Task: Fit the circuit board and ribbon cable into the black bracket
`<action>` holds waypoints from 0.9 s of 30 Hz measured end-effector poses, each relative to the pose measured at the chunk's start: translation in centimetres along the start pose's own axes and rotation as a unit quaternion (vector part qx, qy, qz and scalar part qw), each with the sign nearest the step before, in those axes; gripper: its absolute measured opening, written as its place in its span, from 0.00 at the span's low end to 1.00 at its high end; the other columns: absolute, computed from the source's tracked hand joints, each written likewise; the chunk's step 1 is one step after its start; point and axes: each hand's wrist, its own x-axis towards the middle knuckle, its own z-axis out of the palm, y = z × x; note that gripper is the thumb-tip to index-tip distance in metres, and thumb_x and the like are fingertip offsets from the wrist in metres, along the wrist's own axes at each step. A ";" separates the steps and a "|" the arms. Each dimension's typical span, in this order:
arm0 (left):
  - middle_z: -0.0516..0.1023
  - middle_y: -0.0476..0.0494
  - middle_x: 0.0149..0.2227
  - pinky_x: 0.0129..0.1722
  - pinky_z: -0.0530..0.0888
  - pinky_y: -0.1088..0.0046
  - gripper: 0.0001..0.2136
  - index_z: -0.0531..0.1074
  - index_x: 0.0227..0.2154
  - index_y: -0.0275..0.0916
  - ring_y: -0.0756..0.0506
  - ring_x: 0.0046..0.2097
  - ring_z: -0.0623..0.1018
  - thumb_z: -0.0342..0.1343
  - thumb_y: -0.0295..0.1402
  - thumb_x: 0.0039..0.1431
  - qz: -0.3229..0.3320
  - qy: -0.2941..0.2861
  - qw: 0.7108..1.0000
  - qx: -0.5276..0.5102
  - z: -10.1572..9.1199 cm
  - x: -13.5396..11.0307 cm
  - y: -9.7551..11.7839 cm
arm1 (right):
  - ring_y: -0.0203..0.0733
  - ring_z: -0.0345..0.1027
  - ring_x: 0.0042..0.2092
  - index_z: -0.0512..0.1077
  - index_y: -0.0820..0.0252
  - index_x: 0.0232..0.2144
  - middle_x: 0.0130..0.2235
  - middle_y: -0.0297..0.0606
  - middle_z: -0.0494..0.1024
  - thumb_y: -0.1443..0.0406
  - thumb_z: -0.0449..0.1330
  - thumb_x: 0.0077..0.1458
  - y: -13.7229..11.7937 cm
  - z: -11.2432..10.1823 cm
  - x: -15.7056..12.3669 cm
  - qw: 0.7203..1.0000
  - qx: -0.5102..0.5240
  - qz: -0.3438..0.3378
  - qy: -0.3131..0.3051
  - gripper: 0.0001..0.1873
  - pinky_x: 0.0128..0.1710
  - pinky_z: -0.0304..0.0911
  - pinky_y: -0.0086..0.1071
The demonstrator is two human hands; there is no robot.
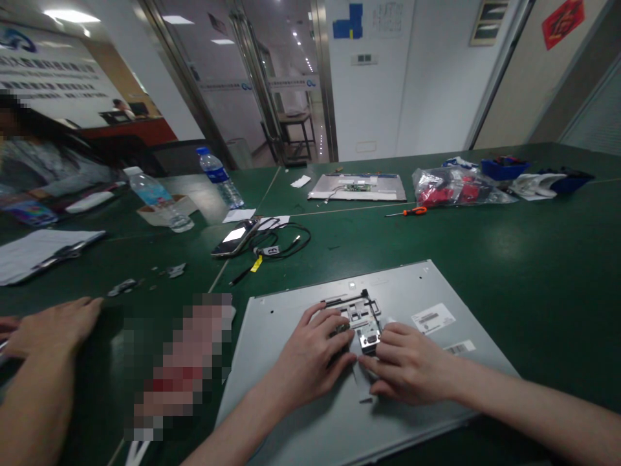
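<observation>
A large grey flat panel, seemingly the back of a display, lies in front of me on the green table. On it sits a small metal bracket with cut-outs, a port-like opening and a black strip along its far edge. My left hand curls round the bracket's left side, thumb towards its near edge. From the right, my right hand grips the same bracket with bent fingers. Its underside and the fingertips' exact contact are hidden. A small dark piece lies on the panel just below the hands.
A co-worker's arm rests on the table at left, near a blurred-out card. Beyond the panel are a phone, a coiled black cable, two bottles, an orange screwdriver, a thin panel with a circuit board and plastic bags.
</observation>
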 end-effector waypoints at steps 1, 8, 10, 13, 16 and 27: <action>0.79 0.42 0.49 0.61 0.64 0.46 0.11 0.76 0.48 0.43 0.37 0.54 0.75 0.56 0.33 0.65 0.001 0.000 1.000 0.000 0.0 0.0 0.0 | 0.44 0.65 0.34 0.73 0.67 0.51 0.31 0.37 0.76 0.55 0.53 0.71 0.0 0.0 0.0 1.000 -0.001 0.003 0.000 0.21 0.37 0.58 0.38; 0.79 0.43 0.48 0.61 0.64 0.46 0.11 0.75 0.48 0.43 0.37 0.53 0.75 0.56 0.34 0.65 0.003 -0.005 1.000 0.003 0.0 0.1 0.1 | 0.43 0.66 0.36 0.73 0.66 0.48 0.33 0.38 0.77 0.54 0.57 0.69 0.1 0.4 -0.1 0.999 -0.005 0.012 -0.044 0.19 0.38 0.57 0.38; 0.79 0.43 0.48 0.61 0.65 0.46 0.11 0.75 0.48 0.42 0.37 0.53 0.75 0.57 0.34 0.64 0.003 -0.005 1.000 0.002 0.0 0.0 0.1 | 0.43 0.65 0.36 0.74 0.65 0.47 0.33 0.37 0.76 0.55 0.57 0.69 0.0 0.4 -0.1 0.999 -0.002 0.015 -0.039 0.18 0.39 0.57 0.38; 0.79 0.43 0.48 0.61 0.65 0.47 0.11 0.75 0.48 0.43 0.38 0.53 0.75 0.57 0.34 0.64 0.003 0.004 1.000 0.003 -0.1 -0.1 0.2 | 0.44 0.65 0.35 0.74 0.65 0.46 0.32 0.36 0.76 0.56 0.57 0.68 -0.2 0.4 0.0 1.000 0.003 0.020 -0.023 0.17 0.39 0.57 0.38; 0.79 0.44 0.49 0.62 0.64 0.49 0.10 0.75 0.47 0.43 0.39 0.54 0.75 0.57 0.34 0.65 0.008 0.020 1.000 0.003 -0.1 -0.3 0.4 | 0.44 0.65 0.35 0.75 0.64 0.44 0.32 0.36 0.76 0.57 0.58 0.67 -0.4 0.5 0.0 1.000 0.006 0.027 -0.013 0.15 0.39 0.57 0.38; 0.78 0.45 0.49 0.62 0.63 0.49 0.08 0.77 0.45 0.45 0.39 0.53 0.75 0.57 0.36 0.66 0.018 0.006 1.000 0.003 0.4 -0.5 0.2 | 0.44 0.63 0.35 0.75 0.63 0.42 0.32 0.37 0.75 0.60 0.58 0.66 -0.5 0.6 -0.2 0.999 0.012 0.030 -0.008 0.12 0.38 0.54 0.38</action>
